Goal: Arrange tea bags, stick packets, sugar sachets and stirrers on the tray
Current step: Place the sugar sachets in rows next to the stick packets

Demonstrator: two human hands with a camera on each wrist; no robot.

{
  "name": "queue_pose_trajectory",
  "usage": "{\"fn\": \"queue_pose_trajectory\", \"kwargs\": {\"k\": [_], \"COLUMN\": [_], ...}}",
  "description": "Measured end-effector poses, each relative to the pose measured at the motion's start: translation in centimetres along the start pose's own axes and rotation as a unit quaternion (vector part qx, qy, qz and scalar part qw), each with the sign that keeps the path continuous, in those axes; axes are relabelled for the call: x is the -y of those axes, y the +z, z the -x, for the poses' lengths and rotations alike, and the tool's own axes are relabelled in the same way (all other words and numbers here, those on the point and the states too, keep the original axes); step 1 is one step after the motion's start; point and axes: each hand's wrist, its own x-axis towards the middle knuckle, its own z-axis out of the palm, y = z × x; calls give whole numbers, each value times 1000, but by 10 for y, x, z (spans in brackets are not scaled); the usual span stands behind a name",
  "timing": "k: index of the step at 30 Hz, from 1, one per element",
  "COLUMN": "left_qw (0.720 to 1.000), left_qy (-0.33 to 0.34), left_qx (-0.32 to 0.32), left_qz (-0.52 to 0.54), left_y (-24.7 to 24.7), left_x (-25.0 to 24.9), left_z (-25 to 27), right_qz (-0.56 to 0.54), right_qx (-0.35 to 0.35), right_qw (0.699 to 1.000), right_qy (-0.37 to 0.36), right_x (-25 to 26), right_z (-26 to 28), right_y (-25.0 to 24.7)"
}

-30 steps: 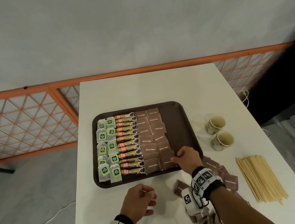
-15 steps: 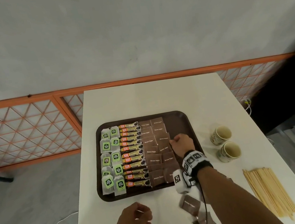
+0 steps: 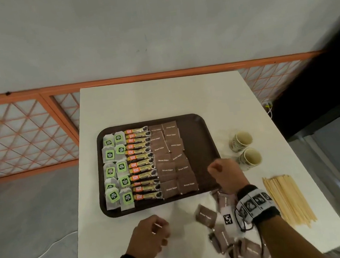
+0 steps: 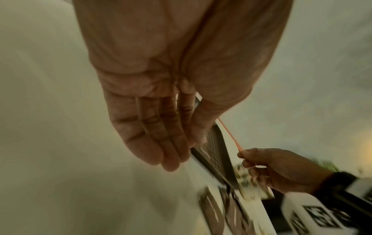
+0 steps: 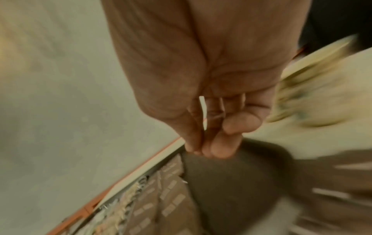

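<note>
A grey wall and an orange lattice rail [image 3: 23, 136] stand behind a white table [image 3: 160, 99]. On the table lies a dark brown tray [image 3: 197, 129]. Its left part holds tea bags [image 3: 117, 171] with green tags in two columns; next to them stick packets [image 3: 141, 163] lie in one stacked column; right of those, brown sugar sachets [image 3: 169, 157] fill two overlapping columns. The tray's right strip is bare.

Right of the tray stand two paper cups [image 3: 245, 149], one behind the other; nothing shows inside them. Near the table's right edge a bundle of wooden stirrers [image 3: 288, 199] lies on the bare table, apart from the tray. More loose sachets [image 3: 226, 226] are scattered on the table in front of the tray's near right corner, partly under the right forearm.

The right hand [image 3: 225, 171] hovers over the tray's near right corner, fingers curled in with fingertips [image 5: 217, 147] pressed together against the thumb; the right wrist view shows nothing between them, so it is clenched on nothing. The left hand [image 3: 149, 239] is over the table in front of the tray, fingers [image 4: 159, 138] loosely bent and relaxed, holding nothing. Both wrists wear marker-patterned bands [image 3: 254, 204].
</note>
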Motion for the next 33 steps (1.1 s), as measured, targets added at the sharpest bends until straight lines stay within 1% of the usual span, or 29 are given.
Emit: {"fn": "queue_pose_trajectory", "kwargs": {"k": [2,4,6,8,10,11,12,14,18,20,22,24,27,30,31,33], "left_qw": [993,970,936,887,834,812,795,777,772,770,776,780,782,789,796,819], "left_qy": [75,147,201,243,264,262,253,221,193,187,171,158,147,128,115,79], "left_qx": [-1,-4,0,16,33,39,40,23,-32,-48,-57,-63,-68,-73,-74,-70], "left_qz": [-92,-191,-288,-391,-483,-521,-550,-589,-605,-608,-604,-602,-601,-596,-590,-564], "left_y": [23,50,77,102,120,128,135,143,148,148,147,145,143,140,140,137], "left_x": [-10,-23,-35,-47,-58,-60,-61,-59,-57,-57,-56,-54,-49,-45,-44,-44], "left_z": [-6,-14,-24,-32,-36,-38,-40,-43,-46,-47,-48,-48,-47,-48,-48,-50], "right_qz": [44,80,61,42,2,-16,-27,-47,-69,-78,-70,-35,72,139,144,131], "right_qx": [33,42,47,79,103,101,96,80,61,54,58,90,151,158,158,152], "right_qw": [998,993,991,986,983,984,984,988,992,993,995,995,985,975,973,977], "right_qy": [43,78,113,143,150,149,145,121,87,72,50,14,-36,-76,-84,-78], "right_x": [-44,-90,-127,-150,-163,-169,-169,-172,-169,-167,-166,-164,-155,-142,-137,-129], "right_z": [41,79,112,140,161,167,173,174,164,160,156,156,158,153,149,141], "right_y": [-2,5,17,28,37,43,46,53,51,44,38,36,40,49,51,51]}}
